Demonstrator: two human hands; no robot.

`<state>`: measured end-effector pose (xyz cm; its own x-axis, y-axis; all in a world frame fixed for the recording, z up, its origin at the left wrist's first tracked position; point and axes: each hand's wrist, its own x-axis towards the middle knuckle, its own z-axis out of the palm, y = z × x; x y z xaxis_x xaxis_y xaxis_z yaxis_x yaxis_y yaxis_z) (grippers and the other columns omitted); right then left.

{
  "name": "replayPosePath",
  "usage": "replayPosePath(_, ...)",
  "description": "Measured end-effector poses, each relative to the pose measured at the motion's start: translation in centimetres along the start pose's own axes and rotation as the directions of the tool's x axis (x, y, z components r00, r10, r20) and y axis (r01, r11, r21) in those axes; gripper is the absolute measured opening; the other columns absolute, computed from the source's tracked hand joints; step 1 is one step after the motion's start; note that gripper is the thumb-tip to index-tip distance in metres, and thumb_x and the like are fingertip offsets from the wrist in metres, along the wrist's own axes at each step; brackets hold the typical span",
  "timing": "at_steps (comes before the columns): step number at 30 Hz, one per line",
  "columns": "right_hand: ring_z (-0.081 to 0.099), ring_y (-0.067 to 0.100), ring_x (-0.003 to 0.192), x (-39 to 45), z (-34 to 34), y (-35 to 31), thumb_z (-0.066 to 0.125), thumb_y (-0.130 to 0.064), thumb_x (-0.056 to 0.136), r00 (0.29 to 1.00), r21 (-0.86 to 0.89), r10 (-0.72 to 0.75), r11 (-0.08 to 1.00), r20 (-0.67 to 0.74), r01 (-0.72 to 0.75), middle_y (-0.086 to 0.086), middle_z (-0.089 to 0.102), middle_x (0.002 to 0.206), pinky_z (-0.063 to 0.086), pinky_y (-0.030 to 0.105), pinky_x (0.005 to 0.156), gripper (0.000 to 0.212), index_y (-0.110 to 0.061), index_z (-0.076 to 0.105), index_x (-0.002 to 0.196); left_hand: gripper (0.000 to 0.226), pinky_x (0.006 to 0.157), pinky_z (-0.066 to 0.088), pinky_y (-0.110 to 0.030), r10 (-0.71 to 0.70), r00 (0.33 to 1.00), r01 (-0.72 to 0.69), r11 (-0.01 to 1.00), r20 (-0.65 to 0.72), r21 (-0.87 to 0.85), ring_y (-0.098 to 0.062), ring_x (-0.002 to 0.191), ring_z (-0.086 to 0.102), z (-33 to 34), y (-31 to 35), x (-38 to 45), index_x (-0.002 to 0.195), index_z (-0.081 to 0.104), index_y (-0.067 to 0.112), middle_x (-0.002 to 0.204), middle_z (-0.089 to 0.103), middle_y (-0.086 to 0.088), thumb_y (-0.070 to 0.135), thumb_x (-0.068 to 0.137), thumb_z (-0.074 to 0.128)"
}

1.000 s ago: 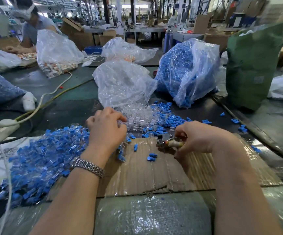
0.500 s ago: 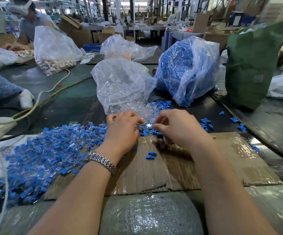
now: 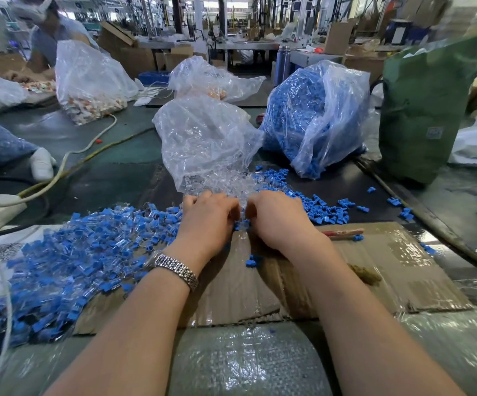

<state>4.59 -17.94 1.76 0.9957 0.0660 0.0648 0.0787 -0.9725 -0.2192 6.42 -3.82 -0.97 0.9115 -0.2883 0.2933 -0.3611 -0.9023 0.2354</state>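
Reaching into the feed, you have both grips down at the far edge of the cardboard sheet, side by side and nearly touching. Your left grip and your right grip are both curled over, knuckles up, fingertips buried in the clear shells. These spill toward the cardboard sheet from the clear bag just beyond it. The fingers are bent, not flat, but their tips are hidden behind your knuckles. I cannot tell whether either grip has a piece pinched or is only raking through. The loose blue inserts lie along the far edge of the cardboard sheet, to the right of your right grip. A stray one sits on the cardboard sheet itself, between your wrists.

On progress, here is my read: a good stretch is done. The finished heap, blue inside clear, spreads wide off the left side of the cardboard sheet. Far more is left, though. The blue bag, beyond the far right of the cardboard sheet, looks well filled, and the clear bag holds plenty too. The wooden stick lies on the cardboard sheet to the right of your right grip, with neither grip on it. So you look to be at the pick-up for one more pair, early in a long run.
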Motion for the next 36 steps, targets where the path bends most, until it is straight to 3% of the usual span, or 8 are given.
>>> replayPosePath(3, 0.057, 0.028, 0.111, -0.1, 0.1, -0.8, 0.060, -0.034, 0.096, 0.999, 0.069, -0.049, 0.996, -0.009, 0.050, 0.001, 0.066, 0.109, 0.037, 0.049, 0.097, 0.010, -0.026, 0.064, 0.100, 0.016, 0.081, 0.021, -0.036, -0.014, 1.000, 0.014, 0.999, 0.002, -0.042, -0.026, 0.106, 0.056, -0.3, -0.2, 0.1, 0.090, 0.060, 0.031, 0.101, 0.068, 0.001, 0.015, 0.092, 0.061)
replayPosePath(7, 0.056, 0.027, 0.115, -0.2, 0.3, -0.9, 0.064, -0.036, 0.095, 0.996, 0.071, -0.078, 0.995, 0.039, 0.075, -0.002, 0.064, 0.109, 0.037, 0.053, 0.102, 0.012, -0.031, 0.064, 0.105, 0.014, 0.079, 0.040, -0.037, 0.011, 1.000, -0.009, 0.990, 0.017, -0.141, -0.033, 0.095, 0.063, -0.7, -0.6, 0.0, 0.088, 0.064, 0.022, 0.093, 0.072, -0.008, 0.008, 0.087, 0.066)
replayPosePath(12, 0.055, 0.024, 0.112, 0.0, 0.8, -0.8, 0.062, -0.036, 0.096, 0.996, 0.077, -0.081, 0.994, 0.039, 0.078, -0.003, 0.049, 0.100, 0.035, 0.052, 0.097, 0.011, -0.028, 0.063, 0.103, 0.019, 0.075, 0.047, -0.030, -0.065, 0.996, 0.050, 0.980, -0.069, -0.192, -0.015, 0.089, 0.064, -0.7, -1.6, 0.1, 0.106, 0.073, 0.027, 0.099, 0.073, 0.005, 0.014, 0.094, 0.065)
replayPosePath(16, 0.055, 0.023, 0.111, 0.1, 1.1, -1.1, 0.065, -0.043, 0.095, 0.998, 0.077, -0.067, 0.995, -0.002, 0.067, -0.001, 0.060, 0.108, 0.034, 0.052, 0.099, 0.017, -0.027, 0.060, 0.094, 0.016, 0.079, 0.055, -0.032, -0.200, 0.966, 0.125, 0.915, -0.165, -0.383, -0.007, 0.080, 0.064, -1.4, -2.2, 0.3, 0.105, 0.074, 0.028, 0.088, 0.068, 0.016, 0.018, 0.094, 0.069)
replayPosePath(21, 0.053, 0.024, 0.115, 0.3, 1.3, -1.2, 0.063, -0.035, 0.095, 0.997, 0.022, -0.082, 0.996, -0.006, 0.082, 0.000, 0.064, 0.111, 0.035, 0.052, 0.102, 0.012, -0.027, 0.055, 0.094, 0.015, 0.079, 0.063, -0.036, -0.326, 0.945, 0.225, 0.659, -0.003, -0.717, -0.020, 0.079, 0.075, -1.9, -1.8, 0.3, 0.101, 0.074, 0.016, 0.091, 0.074, -0.003, 0.004, 0.093, 0.070)
replayPosePath(27, 0.053, 0.023, 0.117, 0.6, 0.7, -0.9, 0.069, -0.033, 0.091, 0.997, 0.134, -0.038, 0.991, 0.060, 0.030, -0.001, 0.065, 0.114, 0.037, 0.048, 0.104, 0.014, -0.026, 0.062, 0.101, 0.019, 0.076, 0.062, -0.025, -0.347, 0.894, 0.329, 0.077, 0.284, -0.941, -0.024, 0.089, 0.076, -2.7, -2.1, 0.1, 0.104, 0.071, -0.002, 0.097, 0.074, -0.019, -0.013, 0.089, 0.065)
replayPosePath(31, 0.059, 0.023, 0.114, 0.6, 0.3, -0.4, 0.070, -0.034, 0.093, 0.995, 0.119, -0.018, 0.993, 0.093, 0.007, -0.001, 0.071, 0.111, 0.036, 0.046, 0.106, 0.014, -0.026, 0.074, 0.104, 0.032, 0.081, 0.061, -0.027, -0.293, 0.903, 0.322, -0.022, 0.314, -0.947, -0.025, 0.093, 0.075, -2.9, -2.2, 0.0, 0.107, 0.071, -0.002, 0.094, 0.073, -0.016, -0.021, 0.082, 0.063)
replayPosePath(36, 0.056, 0.023, 0.112, 0.2, -0.3, -0.2, 0.069, -0.039, 0.093, 0.991, 0.006, -0.059, 0.998, 0.118, 0.059, -0.003, 0.068, 0.110, 0.033, 0.048, 0.103, 0.012, -0.028, 0.070, 0.099, 0.031, 0.081, 0.061, -0.027, -0.273, 0.922, 0.282, -0.015, 0.275, -0.959, -0.025, 0.092, 0.075, -3.3, -2.1, -0.1, 0.111, 0.071, -0.002, 0.099, 0.074, -0.016, -0.015, 0.083, 0.069)
